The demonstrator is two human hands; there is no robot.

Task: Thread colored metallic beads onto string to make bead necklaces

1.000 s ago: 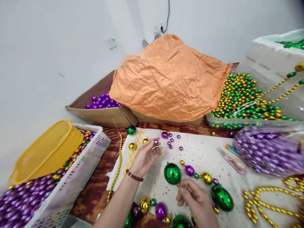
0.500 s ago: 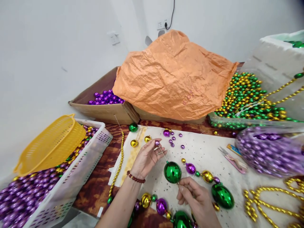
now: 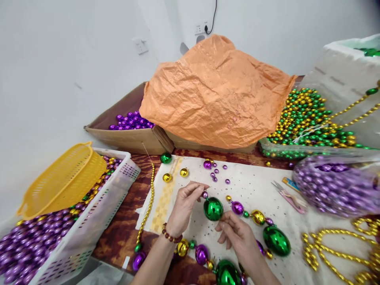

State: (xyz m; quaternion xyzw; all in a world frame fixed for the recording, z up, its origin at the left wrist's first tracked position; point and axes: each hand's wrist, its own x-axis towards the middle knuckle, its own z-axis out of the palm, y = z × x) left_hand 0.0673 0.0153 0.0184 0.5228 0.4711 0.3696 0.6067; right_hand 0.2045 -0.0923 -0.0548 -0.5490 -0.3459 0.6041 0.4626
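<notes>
My left hand (image 3: 185,208), wearing a beaded bracelet (image 3: 172,234), pinches a small purple bead (image 3: 205,194) between thumb and forefinger. The bead sits against the neck of a large shiny green ball (image 3: 213,209). At the ball's lower right, the fingers of my right hand (image 3: 236,233) are closed on the string; the string is hidden there. Around my hands lies a garland of purple, gold and green balls, with a big green ball (image 3: 276,240) on the right and another green ball (image 3: 228,273) below.
Loose small purple beads (image 3: 216,171) and gold balls (image 3: 184,172) lie on the white cloth (image 3: 252,186). Scissors (image 3: 289,197) and gold bead strands (image 3: 338,245) are at right. A white basket (image 3: 89,213) stands left. An orange sack (image 3: 216,95) covers a box behind.
The purple bead has moved along the string down to the green ball, with my left hand closing in on it. The gap of bare string between bead and ball is gone.
</notes>
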